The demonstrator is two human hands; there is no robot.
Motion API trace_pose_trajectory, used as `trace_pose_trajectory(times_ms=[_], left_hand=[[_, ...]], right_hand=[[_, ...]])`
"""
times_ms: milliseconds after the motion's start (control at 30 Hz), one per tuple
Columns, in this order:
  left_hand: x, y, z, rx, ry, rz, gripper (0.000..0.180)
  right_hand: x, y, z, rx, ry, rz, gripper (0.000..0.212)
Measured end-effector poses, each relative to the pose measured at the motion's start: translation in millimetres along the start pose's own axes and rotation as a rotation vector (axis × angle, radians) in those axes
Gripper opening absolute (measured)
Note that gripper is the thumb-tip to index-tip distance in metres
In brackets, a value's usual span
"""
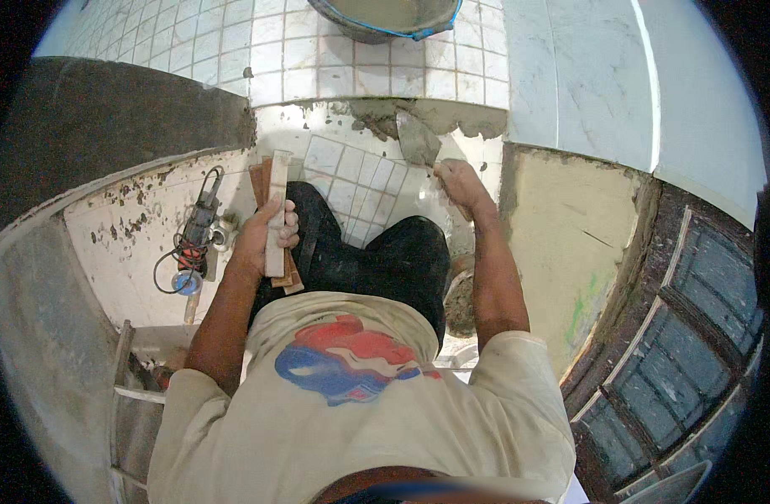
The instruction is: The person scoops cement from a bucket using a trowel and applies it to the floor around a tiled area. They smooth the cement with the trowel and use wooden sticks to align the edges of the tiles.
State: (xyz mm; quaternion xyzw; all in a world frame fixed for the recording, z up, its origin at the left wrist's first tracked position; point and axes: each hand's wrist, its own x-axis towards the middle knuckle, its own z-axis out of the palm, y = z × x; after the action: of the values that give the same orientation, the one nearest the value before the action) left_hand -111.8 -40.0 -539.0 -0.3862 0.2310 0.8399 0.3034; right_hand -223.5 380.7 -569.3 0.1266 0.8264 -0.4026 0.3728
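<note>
Trowel: upper middle of the frame, in the right hand (460, 186); its blade (416, 141) lies up and to the left of the fingers.
Trowel's long way: slanted, from the tip at upper left down to the handle at lower right.
Wet mix: a gray, rough band (469, 118) goes side to side at the foot of the tiled wall. The blade tip is over it in the picture; I cannot tell if they touch.
Nearer hand: the right one is nearer to the band. The left one is lower and well to the left.
Right fingers: curled tight around the trowel handle.
Left fingers: the left hand (267, 239) is wrapped around a bunch of strips, with the fingertips on their right side.
Strips: left of the middle; a pale one (277, 193) in front, brown ones (256, 181) behind. They stand long ways up and down in the frame, a bit fanned out.
Bucket: top middle, dark with a blue rim (419, 35); gray stuff (389, 10) is inside.
Bowl: right of the knees, partly hidden; it seems to hold gray-brown mix (460, 307).
Floor tiles: small pale squares (351, 181) between and past the knees.
</note>
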Motion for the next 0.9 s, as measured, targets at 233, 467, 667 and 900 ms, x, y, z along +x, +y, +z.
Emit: trace_pose_trajectory(times_ms=[233, 467, 667, 900], left_hand=[[2, 4, 5, -0.014, -0.034, -0.031, 0.031], [-1, 1, -1, -0.022, -0.061, -0.003, 0.031], [-2, 5, -2, -0.038, -0.061, -0.001, 0.034], [-2, 4, -12, -0.046, -0.063, -0.004, 0.031]], right_hand=[[34, 61, 5, -0.319, 0.104, -0.290, 0.033], [35, 40, 35, 0.351, 0.007, -0.249, 0.030], [80, 64, 132, 0.264, 0.082, -0.452, 0.035], [43, -14, 143, 0.535, 0.022, -0.013, 0.035]])
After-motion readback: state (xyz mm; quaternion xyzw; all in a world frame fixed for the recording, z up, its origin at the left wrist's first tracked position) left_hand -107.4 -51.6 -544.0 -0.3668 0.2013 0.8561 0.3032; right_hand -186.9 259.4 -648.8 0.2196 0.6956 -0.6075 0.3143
